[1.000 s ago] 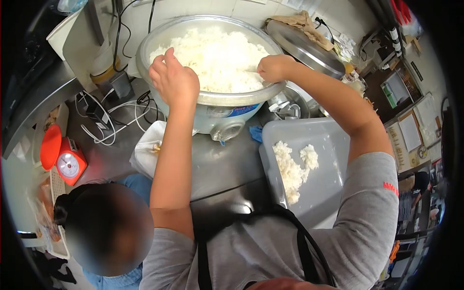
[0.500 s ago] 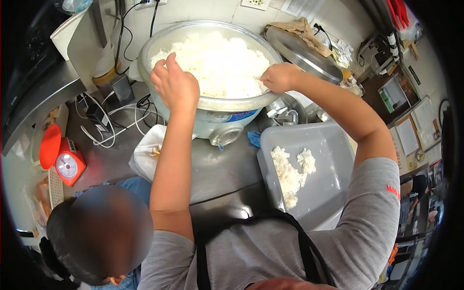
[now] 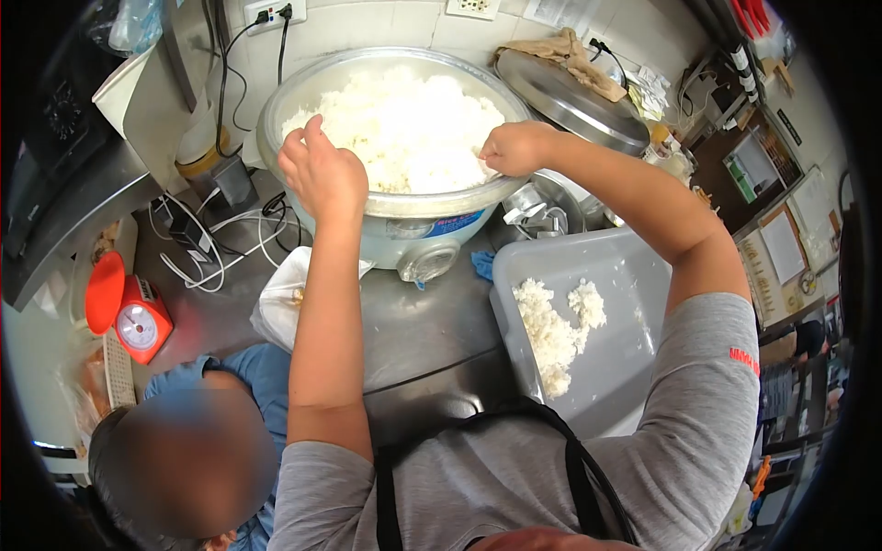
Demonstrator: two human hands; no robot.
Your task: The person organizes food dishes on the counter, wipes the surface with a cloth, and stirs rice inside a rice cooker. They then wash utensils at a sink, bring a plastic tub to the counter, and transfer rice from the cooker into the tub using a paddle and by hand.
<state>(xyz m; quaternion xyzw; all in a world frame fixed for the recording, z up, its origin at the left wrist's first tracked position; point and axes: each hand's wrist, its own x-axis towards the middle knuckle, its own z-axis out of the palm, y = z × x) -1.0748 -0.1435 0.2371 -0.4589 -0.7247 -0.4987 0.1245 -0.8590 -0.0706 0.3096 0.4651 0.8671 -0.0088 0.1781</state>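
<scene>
White rice (image 3: 413,129) is heaped in a large round cooker (image 3: 367,241) against the wall. At the heap's left side is my left hand (image 3: 322,173), its fingers bent and partly apart, with nothing visible in them. My right hand (image 3: 516,149) is closed at the cooker's right rim, fingertips against the rice edge; what it holds, if anything, is too small to name. A grey tub (image 3: 625,266) to the right below holds clumps of rice (image 3: 549,335).
A metal lid (image 3: 570,96) with a brown cloth leans behind the cooker's right side. A red scale (image 3: 142,321), white cables (image 3: 216,262) and a white bag (image 3: 280,298) are on the left. Another person (image 3: 262,386) is close at the lower left.
Both hands have shifted slightly left in view, still at the cooker's rim. The other person's head has moved a little down and left, showing more of the blue clothing.
</scene>
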